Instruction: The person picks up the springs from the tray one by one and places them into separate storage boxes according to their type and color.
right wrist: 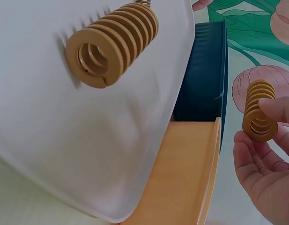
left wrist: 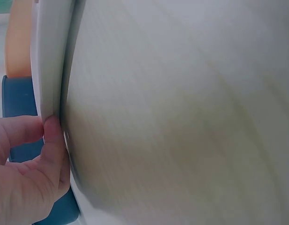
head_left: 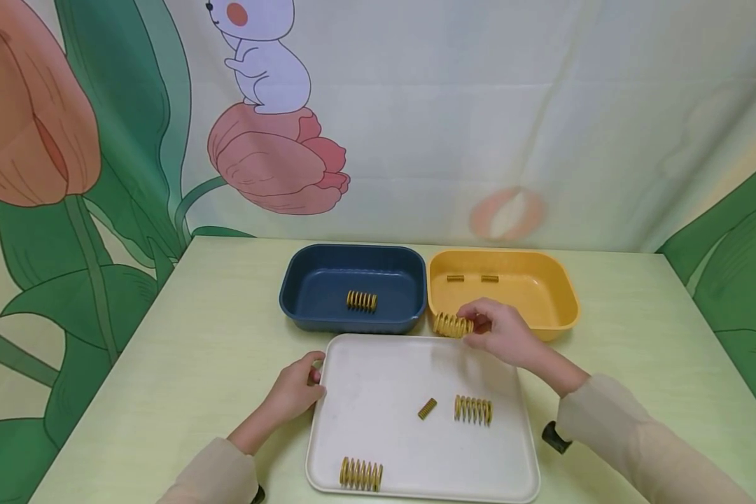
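Observation:
My right hand [head_left: 502,334] pinches one end of a large gold coil spring [head_left: 449,325] between thumb and fingers. The held spring is raised near the front wall of the yellow bin [head_left: 551,311]; in the right wrist view the same spring [right wrist: 260,96] shows its open ring end. At the left rim of the white tray [head_left: 378,385], my left hand [head_left: 292,389] grips the edge, thumb and fingertips meeting on it in the left wrist view. On the tray lie a large spring [head_left: 473,410], a small spring [head_left: 427,409] and another large spring [head_left: 361,474] near the front.
Behind the tray, a dark blue bin [head_left: 315,325] holds one large spring [head_left: 362,301]. The yellow bin stands beside it, with two small springs [head_left: 456,278] inside. A printed curtain [head_left: 416,140] hangs behind the pale green table [head_left: 630,336].

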`<act>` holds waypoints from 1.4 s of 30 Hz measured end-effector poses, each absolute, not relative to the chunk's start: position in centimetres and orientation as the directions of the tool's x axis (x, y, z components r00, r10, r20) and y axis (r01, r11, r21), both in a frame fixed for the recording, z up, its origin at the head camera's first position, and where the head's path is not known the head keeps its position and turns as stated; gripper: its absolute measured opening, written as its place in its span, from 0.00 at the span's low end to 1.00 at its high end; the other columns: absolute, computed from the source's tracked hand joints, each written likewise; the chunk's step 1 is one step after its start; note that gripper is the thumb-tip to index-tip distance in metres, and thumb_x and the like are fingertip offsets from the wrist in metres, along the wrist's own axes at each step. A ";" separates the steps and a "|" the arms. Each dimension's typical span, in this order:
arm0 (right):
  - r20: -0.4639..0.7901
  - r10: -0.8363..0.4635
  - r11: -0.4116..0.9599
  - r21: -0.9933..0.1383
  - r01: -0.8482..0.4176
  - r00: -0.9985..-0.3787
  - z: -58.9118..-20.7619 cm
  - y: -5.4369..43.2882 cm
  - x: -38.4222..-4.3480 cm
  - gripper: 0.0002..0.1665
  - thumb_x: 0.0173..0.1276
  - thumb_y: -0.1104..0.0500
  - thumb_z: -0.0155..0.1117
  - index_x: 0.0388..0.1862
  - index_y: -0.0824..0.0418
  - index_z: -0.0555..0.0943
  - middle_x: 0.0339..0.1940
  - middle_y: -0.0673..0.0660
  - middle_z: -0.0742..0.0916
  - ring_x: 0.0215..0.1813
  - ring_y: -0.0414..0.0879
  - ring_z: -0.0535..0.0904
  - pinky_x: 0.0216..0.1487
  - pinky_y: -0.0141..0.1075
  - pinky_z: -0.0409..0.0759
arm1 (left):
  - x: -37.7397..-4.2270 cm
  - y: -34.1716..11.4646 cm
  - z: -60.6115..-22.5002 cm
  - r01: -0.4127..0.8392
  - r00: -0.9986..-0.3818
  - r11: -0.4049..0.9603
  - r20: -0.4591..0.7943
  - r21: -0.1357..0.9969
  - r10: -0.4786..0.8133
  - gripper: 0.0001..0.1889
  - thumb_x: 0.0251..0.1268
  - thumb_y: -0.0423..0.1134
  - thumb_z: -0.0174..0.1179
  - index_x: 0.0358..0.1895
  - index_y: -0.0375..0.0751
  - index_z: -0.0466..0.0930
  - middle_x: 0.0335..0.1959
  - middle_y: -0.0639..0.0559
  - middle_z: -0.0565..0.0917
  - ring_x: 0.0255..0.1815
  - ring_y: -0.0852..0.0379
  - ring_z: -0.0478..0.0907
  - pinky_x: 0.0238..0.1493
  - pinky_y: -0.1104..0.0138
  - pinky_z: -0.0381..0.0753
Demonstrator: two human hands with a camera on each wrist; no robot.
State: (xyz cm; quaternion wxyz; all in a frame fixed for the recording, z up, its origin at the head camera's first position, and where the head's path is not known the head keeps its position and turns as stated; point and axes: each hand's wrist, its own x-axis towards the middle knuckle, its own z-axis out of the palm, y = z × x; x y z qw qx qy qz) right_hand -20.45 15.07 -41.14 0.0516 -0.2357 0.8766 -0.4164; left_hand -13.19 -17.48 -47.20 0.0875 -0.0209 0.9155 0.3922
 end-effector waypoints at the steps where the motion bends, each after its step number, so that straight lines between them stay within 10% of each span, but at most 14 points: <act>1: 0.111 -0.456 0.542 -0.752 -0.374 -0.883 -41.1 15.0 -20.5 0.18 0.48 0.69 0.64 0.41 0.68 0.77 0.38 0.61 0.81 0.34 0.46 0.73 0.37 0.32 0.76 | -13.2 -17.5 -47.1 -0.102 -0.984 0.692 -0.172 0.714 0.033 0.25 0.45 0.24 0.54 0.53 0.33 0.67 0.26 0.48 0.71 0.22 0.59 0.66 0.20 0.71 0.70; 42: 0.093 -0.470 0.551 -0.746 -0.374 -0.878 -40.8 12.1 -23.1 0.19 0.50 0.66 0.65 0.44 0.65 0.77 0.40 0.61 0.81 0.36 0.47 0.74 0.40 0.36 0.76 | -13.2 -17.4 -47.2 -0.115 -0.984 0.695 -0.178 0.710 0.018 0.25 0.45 0.24 0.54 0.53 0.34 0.67 0.27 0.48 0.71 0.24 0.58 0.67 0.22 0.71 0.69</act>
